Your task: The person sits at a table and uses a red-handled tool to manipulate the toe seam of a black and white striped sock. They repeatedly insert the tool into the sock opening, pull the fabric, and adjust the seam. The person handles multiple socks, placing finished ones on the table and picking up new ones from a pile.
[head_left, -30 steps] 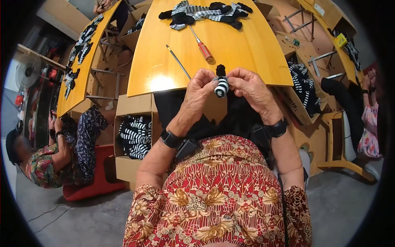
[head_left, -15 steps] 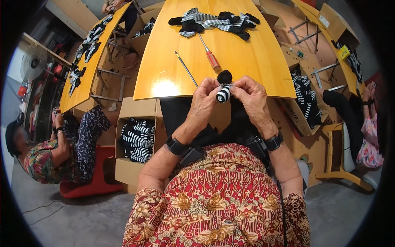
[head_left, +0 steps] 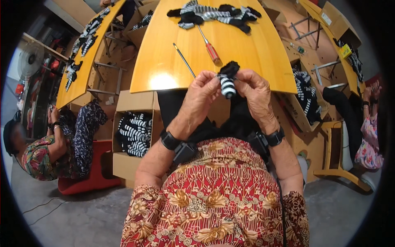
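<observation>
A black-and-white striped knit sock point(head_left: 228, 85) hangs between my two hands just past the table's near edge. Its black end point(head_left: 229, 69) points up and away, and the striped part hangs toward me. My left hand point(head_left: 204, 87) pinches its left side between thumb and index finger. The same grip shows in my right hand point(head_left: 254, 88) on the other side. Beyond them lies a screwdriver point(head_left: 212, 53) with a red handle, its shaft toward the far side. To its left is a thin dark rod point(head_left: 184, 60); my left hand hides its near end.
More striped socks point(head_left: 216, 14) lie heaped on the far part of the yellow table point(head_left: 160, 49). Cartons of striped knitwear stand left point(head_left: 135, 133) and right point(head_left: 306, 94) of me. A person point(head_left: 49, 144) sits at the left table, another point(head_left: 370, 140) at the right.
Both hands have shifted slightly right. The sock has turned, so its striped part now hangs longer in view and its black end leans right. My view has moved slightly.
</observation>
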Demonstrator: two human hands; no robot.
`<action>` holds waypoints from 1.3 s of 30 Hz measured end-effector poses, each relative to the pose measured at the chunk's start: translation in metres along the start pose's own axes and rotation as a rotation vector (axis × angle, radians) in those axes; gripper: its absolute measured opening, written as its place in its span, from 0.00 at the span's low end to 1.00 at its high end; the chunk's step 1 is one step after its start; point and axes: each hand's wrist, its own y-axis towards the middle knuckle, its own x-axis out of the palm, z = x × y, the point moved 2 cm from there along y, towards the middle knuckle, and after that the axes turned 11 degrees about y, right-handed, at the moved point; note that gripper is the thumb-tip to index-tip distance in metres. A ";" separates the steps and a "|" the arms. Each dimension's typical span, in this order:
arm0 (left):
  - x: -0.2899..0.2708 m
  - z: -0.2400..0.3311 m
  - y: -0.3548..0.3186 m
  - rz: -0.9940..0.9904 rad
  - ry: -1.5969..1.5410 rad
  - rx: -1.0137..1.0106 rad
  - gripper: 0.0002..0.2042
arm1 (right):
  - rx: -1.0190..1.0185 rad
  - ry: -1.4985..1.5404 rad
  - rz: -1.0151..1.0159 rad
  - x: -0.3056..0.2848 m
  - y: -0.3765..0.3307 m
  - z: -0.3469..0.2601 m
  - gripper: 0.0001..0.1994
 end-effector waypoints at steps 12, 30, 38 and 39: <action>0.012 -0.002 0.005 -0.070 0.123 0.083 0.09 | 0.177 0.394 0.083 0.012 0.012 0.003 0.02; 0.007 -0.007 0.014 0.014 -0.074 0.005 0.05 | 0.258 0.458 0.008 0.007 0.012 0.008 0.05; 0.005 -0.017 0.005 -0.134 0.006 -0.082 0.06 | 0.281 0.384 0.019 -0.003 0.017 0.020 0.05; 0.005 -0.015 0.003 -0.123 0.021 -0.078 0.06 | 0.264 0.354 0.013 -0.002 0.017 0.021 0.05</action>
